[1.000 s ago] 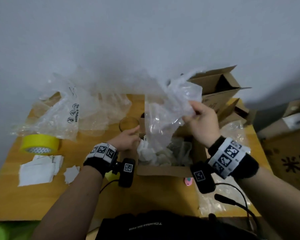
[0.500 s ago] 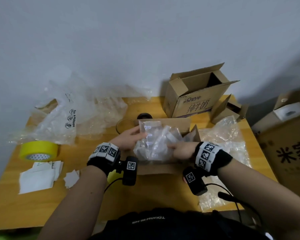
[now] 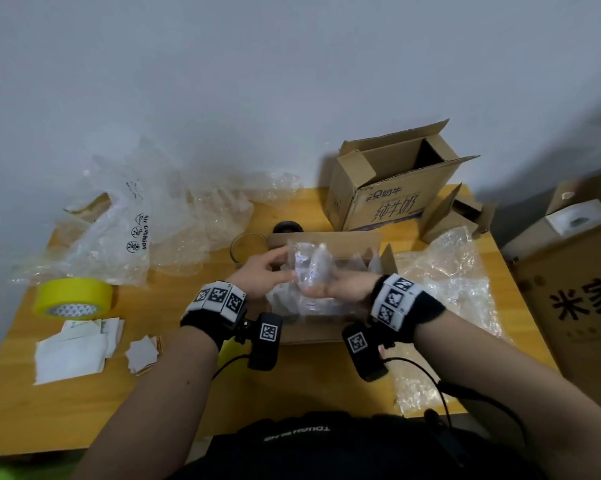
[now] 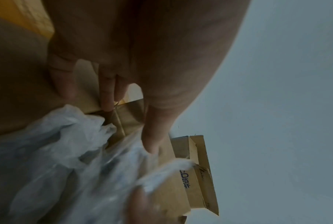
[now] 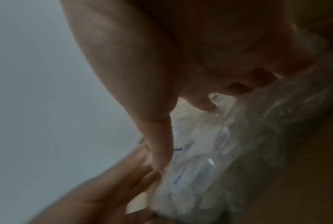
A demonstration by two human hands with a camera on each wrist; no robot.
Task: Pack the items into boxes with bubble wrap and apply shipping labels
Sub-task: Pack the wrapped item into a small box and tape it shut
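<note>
so this is the cushioning step; both hands are over the open cardboard box (image 3: 327, 327) sitting near the front edge of the table (image 3: 188, 403), about mid-way along it, and they're working a clear air cushion sheet (image 3: 314, 271) down into it; the left hand (image 3: 262, 276) has its thumb and fingers closed on the sheet's left side, the right hand (image 3: 344, 289) lies palm up under the sheet with fingers curled onto the plastic, so both are clamped on the same sheet; the wrist views back that up, fingertips (image 4: 152, 145) right on the film; can't tell what item is under all that plastic, it's hidden.

rest of the stuff: yellow tape roll (image 3: 74, 296) by the left edge, white label sheets (image 3: 77, 348) just in front of it, more loose bubble wrap (image 3: 174, 216) piled toward the back left, another open carton (image 3: 392, 188) at the back right, and a round jar (image 3: 249, 244) just behind the box's left corner.

my guess for next: push the sheet down flat so the flaps can close without bulging; then tape and label; the film is springy so it'll probably want to pop back up.
</note>
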